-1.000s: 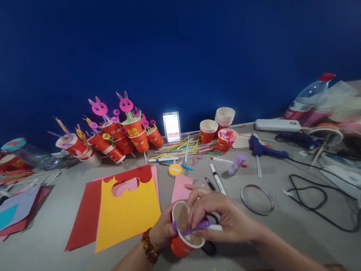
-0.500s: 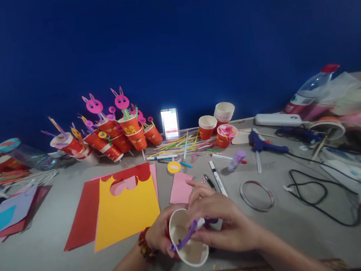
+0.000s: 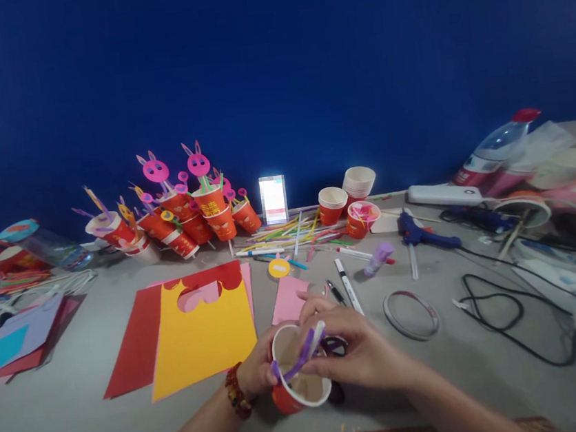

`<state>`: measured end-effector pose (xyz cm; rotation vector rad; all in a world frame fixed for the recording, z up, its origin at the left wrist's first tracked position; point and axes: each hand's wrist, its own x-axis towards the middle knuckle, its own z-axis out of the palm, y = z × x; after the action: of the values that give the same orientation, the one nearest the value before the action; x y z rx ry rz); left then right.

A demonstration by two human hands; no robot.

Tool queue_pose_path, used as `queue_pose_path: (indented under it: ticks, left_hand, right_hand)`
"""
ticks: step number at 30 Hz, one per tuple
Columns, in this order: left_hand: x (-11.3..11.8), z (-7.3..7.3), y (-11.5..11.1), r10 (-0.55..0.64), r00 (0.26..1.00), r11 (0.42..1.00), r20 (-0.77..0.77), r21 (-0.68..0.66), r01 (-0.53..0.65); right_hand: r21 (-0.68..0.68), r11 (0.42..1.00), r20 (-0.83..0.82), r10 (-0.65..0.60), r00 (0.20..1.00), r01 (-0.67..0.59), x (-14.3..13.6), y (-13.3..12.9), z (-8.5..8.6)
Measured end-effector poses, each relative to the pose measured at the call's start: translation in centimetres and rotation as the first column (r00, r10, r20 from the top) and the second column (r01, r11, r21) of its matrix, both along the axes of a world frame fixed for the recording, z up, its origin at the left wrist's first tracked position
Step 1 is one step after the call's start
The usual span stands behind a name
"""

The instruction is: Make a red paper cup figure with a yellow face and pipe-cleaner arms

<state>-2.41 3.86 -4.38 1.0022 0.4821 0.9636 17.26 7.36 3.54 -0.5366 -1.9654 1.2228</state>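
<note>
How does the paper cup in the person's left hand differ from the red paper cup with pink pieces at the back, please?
The held paper cup is gripped by the left hand, while the back paper cup stands on the table. A purple strip crosses the held paper cup's mouth; pink pieces fill the back paper cup's mouth. Both are red outside with pale rims.

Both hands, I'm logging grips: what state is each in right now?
Left hand: closed, holding the red paper cup.
Right hand: closed, holding a purple strip over the cup's mouth.
</note>
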Motion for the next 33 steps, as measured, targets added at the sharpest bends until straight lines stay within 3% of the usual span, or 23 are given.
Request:
queue_pose_path:
  ticks: [8,14,26,33]
  left_hand:
    - [0.4,-0.7,0.1,0.018,0.998,0.999,0.053,-0.031,-0.017]
    - [0.6,-0.2,0.2,0.039,0.998,0.999,0.056,-0.011,-0.038]
    - [1.1,1.2,0.2,0.037,0.996,0.999,0.084,-0.002,-0.037]
    - [1.0,1.3,0.5,0.002,0.993,1.0,0.117,0.023,-0.005]
  right_hand:
    - [-0.097,0.994,-0.064,-0.062,0.996,0.056,-0.7,-0.6,-0.8]
    - [-0.134,0.988,-0.082,-0.084,0.993,0.073,-1.0,-0.7,-0.9]
    - [-0.129,0.99,-0.041,-0.064,0.997,0.058,-0.7,-0.6,-0.5]
    - [-0.092,0.994,0.017,-0.053,0.998,0.054,-0.6,-0.6,-0.1]
